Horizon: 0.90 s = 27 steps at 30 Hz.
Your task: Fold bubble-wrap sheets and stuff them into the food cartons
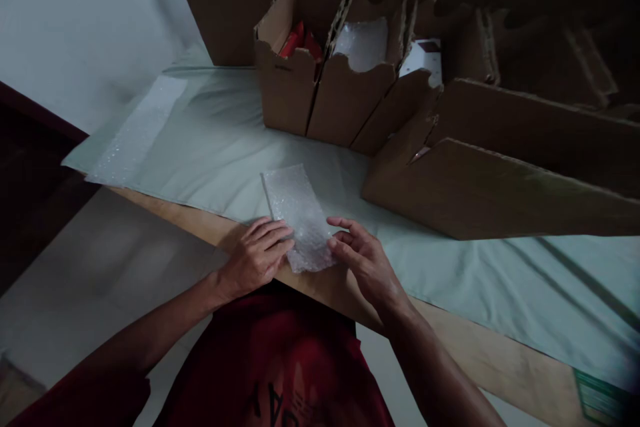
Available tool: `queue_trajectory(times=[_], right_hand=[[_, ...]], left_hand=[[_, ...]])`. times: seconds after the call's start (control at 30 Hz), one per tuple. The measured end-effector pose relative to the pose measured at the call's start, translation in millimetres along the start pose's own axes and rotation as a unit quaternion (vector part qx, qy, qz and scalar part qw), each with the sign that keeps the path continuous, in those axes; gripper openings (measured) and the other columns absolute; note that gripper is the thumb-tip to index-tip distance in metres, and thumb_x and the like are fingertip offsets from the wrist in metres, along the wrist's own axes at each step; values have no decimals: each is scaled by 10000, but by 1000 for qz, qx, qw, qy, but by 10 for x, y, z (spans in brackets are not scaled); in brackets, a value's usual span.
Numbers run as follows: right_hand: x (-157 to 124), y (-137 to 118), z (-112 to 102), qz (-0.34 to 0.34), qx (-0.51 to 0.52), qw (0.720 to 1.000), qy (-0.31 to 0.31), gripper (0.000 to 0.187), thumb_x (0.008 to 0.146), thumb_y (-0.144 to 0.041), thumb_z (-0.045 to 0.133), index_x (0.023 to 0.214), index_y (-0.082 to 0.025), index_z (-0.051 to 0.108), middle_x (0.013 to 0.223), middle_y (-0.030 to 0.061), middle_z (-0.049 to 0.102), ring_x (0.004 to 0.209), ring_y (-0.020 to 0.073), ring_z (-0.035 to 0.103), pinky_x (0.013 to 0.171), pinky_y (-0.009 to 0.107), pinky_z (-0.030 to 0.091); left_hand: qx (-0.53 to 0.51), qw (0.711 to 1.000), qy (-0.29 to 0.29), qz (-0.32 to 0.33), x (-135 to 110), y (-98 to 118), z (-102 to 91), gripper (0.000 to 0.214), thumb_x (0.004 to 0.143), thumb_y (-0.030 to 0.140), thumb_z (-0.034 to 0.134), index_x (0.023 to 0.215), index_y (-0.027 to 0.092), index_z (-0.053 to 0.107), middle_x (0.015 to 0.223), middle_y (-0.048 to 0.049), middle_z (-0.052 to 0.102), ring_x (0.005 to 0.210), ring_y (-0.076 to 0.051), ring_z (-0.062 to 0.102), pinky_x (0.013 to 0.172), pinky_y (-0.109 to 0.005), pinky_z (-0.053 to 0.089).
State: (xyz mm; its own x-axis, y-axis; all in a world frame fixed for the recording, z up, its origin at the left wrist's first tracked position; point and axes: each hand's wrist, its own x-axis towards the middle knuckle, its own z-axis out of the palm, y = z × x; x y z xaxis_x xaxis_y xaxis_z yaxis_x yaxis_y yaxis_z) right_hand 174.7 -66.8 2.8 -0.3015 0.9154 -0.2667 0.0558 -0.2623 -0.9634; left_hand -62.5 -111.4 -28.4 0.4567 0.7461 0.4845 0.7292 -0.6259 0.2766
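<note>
A folded piece of bubble wrap (pixel 300 207) lies on the pale green cloth, its near end reaching the table's front edge. My left hand (pixel 260 253) rests along its left side, with outstretched fingers lying over the edge. On the right side, my right hand (pixel 363 260) touches the wrap near its lower corner. The right thumb and index finger are apart, the index finger pointing along the edge. Whether anything is inside the wrap I cannot tell.
Another bubble wrap strip (pixel 140 127) lies at the left. Cardboard bins (pixel 287 93) stand behind, holding red items (pixel 303 43), bubble wrap sheets (pixel 363 43) and a white item (pixel 423 60). A large cardboard box (pixel 500 193) is at the right. Green cloth (pixel 215 140) covers the table.
</note>
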Motion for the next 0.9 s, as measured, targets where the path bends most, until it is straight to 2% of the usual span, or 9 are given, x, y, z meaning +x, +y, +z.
queue_trajectory(times=[0.17,0.3,0.37,0.43,0.53,0.6,0.67,0.8,0.9], right_hand=[[-195,3,-314,-142,-290,944,64,322,947,-465,643,1164,-232,689,998,79,711,899,239,672,745,353,539],[-274,5,-437,-247,-407,879,-30,659,918,-495,712,1504,-307,476,1535,135,512,1375,341,512,1070,552,463],[-177,11,-399,-255,-431,863,-65,797,910,-460,726,1592,-316,338,1613,146,421,1452,350,434,1125,611,397],[3,23,-322,-251,-417,870,-80,746,911,-385,716,1571,-303,378,1552,142,501,1407,335,489,1112,593,417],[308,54,-193,-224,-327,911,-116,365,939,-320,638,1295,-240,636,1183,93,726,1075,263,685,924,428,543],[464,84,-120,-195,-277,932,-127,178,959,-349,595,1014,-212,695,891,41,727,818,207,687,751,330,535],[567,119,-62,-171,-262,944,-108,193,942,-386,612,888,-210,669,761,13,671,705,179,635,664,294,485],[657,171,24,-135,-273,951,-62,306,868,-309,658,1152,-194,654,743,-5,655,669,169,608,629,285,451],[616,152,62,-137,-352,926,-13,479,868,-253,620,1341,-189,589,817,13,684,699,182,630,651,299,470]], left_hand=[[-68,996,51,-27,2,-37,23,314,915,32,534,1099,209,717,1150,-81,779,1169,-237,711,1011,-485,599],[-171,980,68,-78,18,-71,-11,248,951,85,546,1094,199,713,1093,-90,790,1102,-209,737,990,-432,616],[-200,972,65,-104,30,-83,-33,216,965,113,542,1078,188,711,1061,-95,794,1077,-205,745,976,-410,618],[-201,969,55,-136,40,-85,-51,209,971,142,530,1069,181,710,1058,-101,794,1046,-206,754,938,-391,624],[-178,963,47,-196,56,-71,-63,193,964,200,534,1034,179,712,1058,-102,788,969,-204,759,867,-363,625],[-160,958,56,-229,65,-67,-56,162,952,242,561,956,183,711,962,-78,782,878,-193,749,803,-338,616],[-128,957,68,-252,72,-79,-38,149,936,260,590,857,193,698,834,-43,754,783,-181,717,733,-318,593],[-41,958,85,-271,86,-130,15,93,910,233,616,895,202,703,739,-16,716,726,-192,670,704,-333,555],[1,959,60,-279,117,-170,48,210,895,211,637,1095,211,702,749,-5,715,754,-203,671,752,-347,547]])
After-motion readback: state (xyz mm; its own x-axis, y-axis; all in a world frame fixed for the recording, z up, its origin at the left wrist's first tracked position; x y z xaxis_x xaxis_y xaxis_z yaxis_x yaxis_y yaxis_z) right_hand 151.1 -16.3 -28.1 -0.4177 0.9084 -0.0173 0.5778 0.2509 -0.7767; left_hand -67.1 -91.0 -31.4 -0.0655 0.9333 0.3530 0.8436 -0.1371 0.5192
